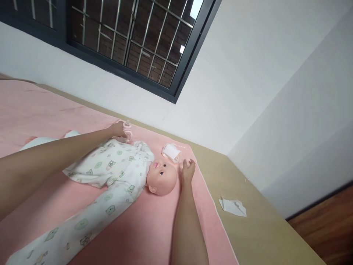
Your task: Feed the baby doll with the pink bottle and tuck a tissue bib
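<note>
My left hand (pixel 118 129) is closed around a clear baby bottle (pixel 127 127) with a pink collar, which stands upright near the far edge of the pink mat. My left arm crosses over a baby doll (pixel 162 178) lying on its back in white clothes (pixel 121 165) printed with small green animals. Beyond the doll's head, my right hand (pixel 188 170) rests low over the mat with its fingers apart. A white packet or folded tissue (pixel 171 151) lies just to its far left. Something clear beside my right fingers is too small to make out.
The pink mat (pixel 146 224) covers much of a tan surface (pixel 248 235). A crumpled white paper (pixel 233 207) lies on the tan part at right. White walls and a dark-framed, barred window (pixel 176 82) stand behind. A wood-grain panel (pixel 328 221) is at lower right.
</note>
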### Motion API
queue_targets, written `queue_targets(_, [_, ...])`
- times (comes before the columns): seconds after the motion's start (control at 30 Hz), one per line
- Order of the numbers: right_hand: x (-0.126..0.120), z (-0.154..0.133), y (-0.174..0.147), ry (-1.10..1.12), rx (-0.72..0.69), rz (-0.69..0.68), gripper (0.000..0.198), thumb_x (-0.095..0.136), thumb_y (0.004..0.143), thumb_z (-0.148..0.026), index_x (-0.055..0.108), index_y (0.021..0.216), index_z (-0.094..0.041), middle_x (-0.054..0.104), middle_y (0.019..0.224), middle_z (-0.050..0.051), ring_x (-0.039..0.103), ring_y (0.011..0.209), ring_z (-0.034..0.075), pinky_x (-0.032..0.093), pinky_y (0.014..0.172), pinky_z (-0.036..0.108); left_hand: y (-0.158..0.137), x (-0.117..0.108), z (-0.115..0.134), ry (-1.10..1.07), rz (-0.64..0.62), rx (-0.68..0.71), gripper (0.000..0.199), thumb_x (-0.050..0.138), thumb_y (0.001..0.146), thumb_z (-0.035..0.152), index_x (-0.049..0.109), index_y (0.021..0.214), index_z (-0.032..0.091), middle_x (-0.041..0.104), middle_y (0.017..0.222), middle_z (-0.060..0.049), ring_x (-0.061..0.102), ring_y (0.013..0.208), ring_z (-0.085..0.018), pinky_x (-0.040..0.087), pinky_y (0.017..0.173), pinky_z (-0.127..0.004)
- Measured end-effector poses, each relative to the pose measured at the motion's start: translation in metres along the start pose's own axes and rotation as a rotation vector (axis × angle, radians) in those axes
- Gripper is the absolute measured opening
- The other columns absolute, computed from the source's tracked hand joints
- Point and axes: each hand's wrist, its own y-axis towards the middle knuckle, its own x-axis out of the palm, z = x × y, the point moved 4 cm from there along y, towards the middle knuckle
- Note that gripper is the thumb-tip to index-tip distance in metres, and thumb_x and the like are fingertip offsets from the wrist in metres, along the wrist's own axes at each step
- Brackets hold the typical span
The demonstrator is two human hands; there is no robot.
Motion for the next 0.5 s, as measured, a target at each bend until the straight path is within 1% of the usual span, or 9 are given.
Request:
queue_targets(0.1, [-0.005,-0.010,-0.003,-0.038,-0.046,0.051,0.054,0.046,0.086,-0.049,0.050,0.127,-0.014,0.055,0.128,0.019,0.045,0.124,0.032,0.033,0.104,0.045,-0.002,0.000,-0.005,0.001,0.030,-0.131,0.049,0.054,0.084,0.045,0.041,0.111,0.006,0.061,0.079,-0.001,0.058,0.078,-0.015,0.040,0.066,-0.021])
queue_targets(0.2, [-0.010,-0.021,-0.006,-0.105,-0.135,0.097,0.043,0.044,0.086,-0.038,0.057,0.119,-0.014,0.057,0.125,0.017,0.043,0.126,0.032,0.031,0.106,0.045,-0.003,-0.003,-0.004,0.015,0.051,-0.208,0.056,0.054,0.084,0.043,0.039,0.119,0.002,0.063,0.086,-0.005,0.058,0.084,-0.017,0.041,0.067,-0.021])
queue_targets(0.27, [-0.010,-0.029,-0.009,-0.148,-0.221,0.114,0.034,0.042,0.086,-0.031,0.064,0.107,-0.016,0.059,0.124,0.015,0.039,0.130,0.030,0.029,0.109,0.046,-0.002,-0.009,-0.001,0.044,0.067,-0.249,0.066,0.055,0.085,0.042,0.031,0.128,-0.001,0.064,0.092,-0.008,0.058,0.089,-0.019,0.041,0.070,-0.023])
queue_targets(0.33, [-0.008,-0.035,-0.011,-0.173,-0.312,0.109,0.031,0.040,0.085,-0.026,0.067,0.097,-0.017,0.060,0.124,0.013,0.034,0.135,0.029,0.027,0.111,0.047,0.001,-0.016,0.004,0.082,0.078,-0.278,0.078,0.058,0.084,0.042,0.021,0.136,-0.003,0.065,0.100,-0.014,0.057,0.095,-0.024,0.042,0.074,-0.027])
queue_targets(0.4, [-0.003,-0.041,-0.013,-0.190,-0.412,0.089,0.031,0.039,0.086,-0.024,0.068,0.095,-0.018,0.062,0.122,0.011,0.031,0.138,0.028,0.026,0.112,0.047,0.006,-0.026,0.014,0.114,0.099,-0.288,0.086,0.060,0.082,0.042,0.016,0.141,-0.002,0.063,0.110,-0.022,0.055,0.105,-0.033,0.042,0.079,-0.034])
queue_targets(0.43, [0.000,-0.044,-0.014,-0.198,-0.467,0.072,0.032,0.038,0.086,-0.023,0.068,0.095,-0.018,0.063,0.119,0.011,0.032,0.138,0.026,0.026,0.113,0.047,0.008,-0.031,0.021,0.127,0.115,-0.284,0.087,0.061,0.081,0.041,0.017,0.143,0.000,0.061,0.116,-0.024,0.053,0.110,-0.037,0.042,0.082,-0.037])
queue_targets(0.47, [0.003,-0.047,-0.015,-0.205,-0.521,0.049,0.033,0.037,0.087,-0.021,0.068,0.095,-0.018,0.064,0.117,0.011,0.033,0.137,0.025,0.026,0.114,0.047,0.009,-0.035,0.029,0.127,0.130,-0.268,0.086,0.061,0.080,0.040,0.018,0.144,0.003,0.059,0.122,-0.025,0.051,0.114,-0.038,0.042,0.085,-0.039])
queue_targets(0.5, [0.007,-0.050,-0.017,-0.209,-0.566,0.019,0.034,0.036,0.086,-0.019,0.068,0.097,-0.018,0.065,0.115,0.011,0.035,0.136,0.024,0.026,0.114,0.046,0.009,-0.039,0.039,0.107,0.141,-0.243,0.082,0.060,0.080,0.040,0.022,0.145,0.006,0.058,0.125,-0.023,0.051,0.116,-0.038,0.042,0.088,-0.039])
